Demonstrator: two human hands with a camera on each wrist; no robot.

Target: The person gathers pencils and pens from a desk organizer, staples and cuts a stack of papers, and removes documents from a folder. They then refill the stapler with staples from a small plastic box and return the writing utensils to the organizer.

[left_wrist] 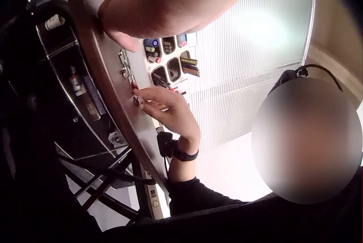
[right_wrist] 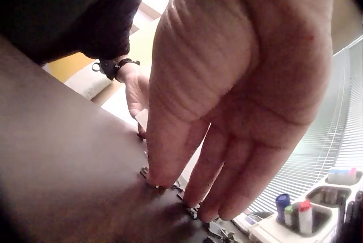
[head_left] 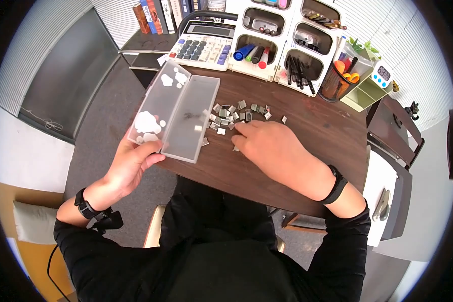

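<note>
My left hand grips the near left corner of a translucent plastic pencil box, thumb at the edge. Its hinged lid, with white cloud-shaped patches, stands swung open to the left. Small silvery metal clips lie loosely piled to the right of the box. My right hand reaches palm down over the near side of the pile. In the right wrist view, the fingers of that hand extend down with their tips among the clips, thumb apart from them.
Along the back of the brown desk stand a large calculator, a white organizer with markers and pens, and a mesh pen cup. A green holder with a small clock sits at the back right.
</note>
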